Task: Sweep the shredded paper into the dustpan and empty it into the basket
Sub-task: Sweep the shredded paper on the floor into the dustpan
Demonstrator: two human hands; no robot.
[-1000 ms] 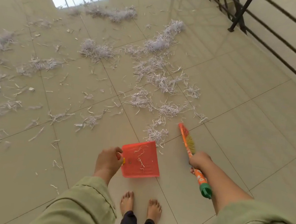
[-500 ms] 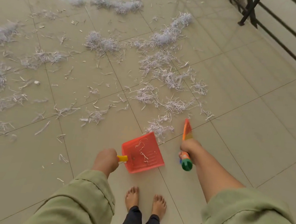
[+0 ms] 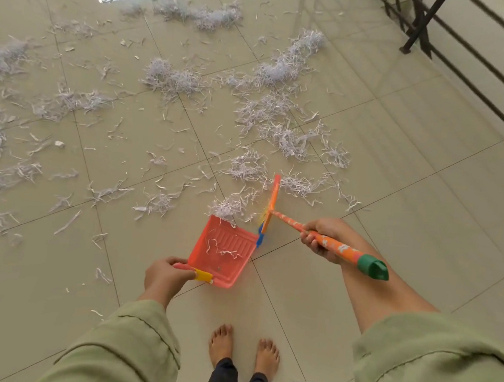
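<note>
A red dustpan (image 3: pixel 223 251) lies on the tiled floor with a few paper strips inside. My left hand (image 3: pixel 164 278) grips its handle at the near left corner. My right hand (image 3: pixel 321 237) grips the orange handle of a small broom (image 3: pixel 269 206), whose head stands just right of the pan's mouth. A small clump of shredded paper (image 3: pixel 227 207) sits at the pan's front lip, beside the broom head. More shredded paper (image 3: pixel 270 112) is strewn in heaps across the floor beyond. No basket is in view.
A black metal railing (image 3: pixel 461 47) runs along the right side, with its post foot at the upper right. My bare feet (image 3: pixel 243 351) stand just behind the dustpan. Glossy beige tiles (image 3: pixel 414 182) right of the broom carry no paper.
My right hand swung the broom round so its head now lies crosswise beside the pan's mouth, pushing a clump of paper to the lip. The dustpan shifted slightly with my left hand.
</note>
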